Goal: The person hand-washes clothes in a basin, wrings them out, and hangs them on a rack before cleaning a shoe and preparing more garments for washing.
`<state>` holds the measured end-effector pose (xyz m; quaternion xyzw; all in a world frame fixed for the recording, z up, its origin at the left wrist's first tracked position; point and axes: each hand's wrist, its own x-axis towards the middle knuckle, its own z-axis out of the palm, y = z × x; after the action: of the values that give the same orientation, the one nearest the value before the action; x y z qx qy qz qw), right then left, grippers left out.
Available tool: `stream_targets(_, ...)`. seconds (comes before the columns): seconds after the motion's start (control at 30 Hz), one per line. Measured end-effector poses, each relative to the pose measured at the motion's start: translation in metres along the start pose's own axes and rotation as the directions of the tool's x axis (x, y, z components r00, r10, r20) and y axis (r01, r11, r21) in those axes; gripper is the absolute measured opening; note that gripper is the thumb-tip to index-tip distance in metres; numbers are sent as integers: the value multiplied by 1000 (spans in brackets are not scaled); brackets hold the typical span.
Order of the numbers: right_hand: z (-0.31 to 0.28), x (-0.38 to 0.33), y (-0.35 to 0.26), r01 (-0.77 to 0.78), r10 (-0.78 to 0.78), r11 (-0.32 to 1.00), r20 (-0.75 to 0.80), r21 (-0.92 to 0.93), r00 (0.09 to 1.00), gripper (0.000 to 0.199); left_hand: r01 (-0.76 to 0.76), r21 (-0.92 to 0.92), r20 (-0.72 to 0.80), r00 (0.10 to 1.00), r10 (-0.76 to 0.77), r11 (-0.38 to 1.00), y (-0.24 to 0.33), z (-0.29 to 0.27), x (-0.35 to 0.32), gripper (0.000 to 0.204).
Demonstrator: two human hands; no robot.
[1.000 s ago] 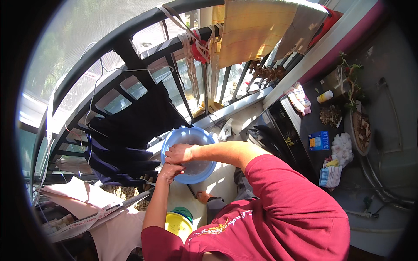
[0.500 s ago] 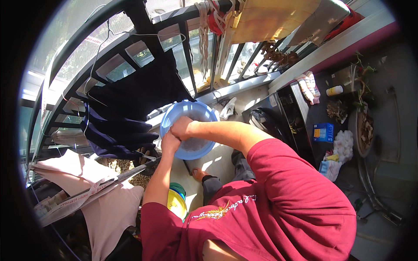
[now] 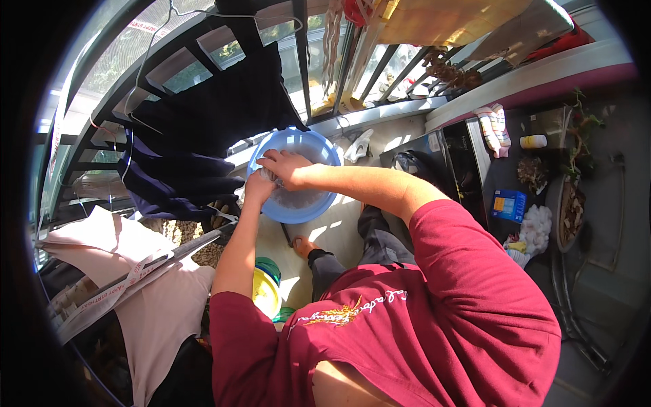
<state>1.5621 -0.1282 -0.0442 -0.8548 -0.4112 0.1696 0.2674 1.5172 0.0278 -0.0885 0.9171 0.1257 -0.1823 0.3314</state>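
Observation:
A light-blue round basin (image 3: 327, 207) stands on the floor ahead of me, with greyish, foamy-looking water inside. My left hand (image 3: 260, 186) is at the basin's left side, its fingers closed round a small pale, whitish thing (image 3: 268, 175) that I cannot make out. Over the basin, just right of it, my right hand (image 3: 288, 168) lies close against that pale thing, its fingers stretched and somewhat apart. The two hands hide much of what is between them.
Dark clothes (image 3: 217, 102) hang just left of the basin, and a pale pink garment (image 3: 159, 308) hangs nearer. A yellow tub (image 3: 266, 293) stands by my left leg. To the right are a black cabinet (image 3: 464, 156) and a blue box (image 3: 508, 205). A white object (image 3: 359, 145) lies beyond the basin.
My right hand's fingers have loosened and spread, where before both hands were clasped together. The whole view has shifted slightly.

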Motion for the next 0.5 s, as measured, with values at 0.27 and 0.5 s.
stream_targets(0.27, 11, -6, 11, 377, -395, 919, -233, -116, 889, 47, 392, -679, 445, 892, -77, 620, 27, -19, -20, 14)
stream_targets(0.5, 1, 5, 20, 365, -426, 871, -135, -331, 895, 13, 302, -448, 382, 915, -125, 841, 37, -12, -25, 11)
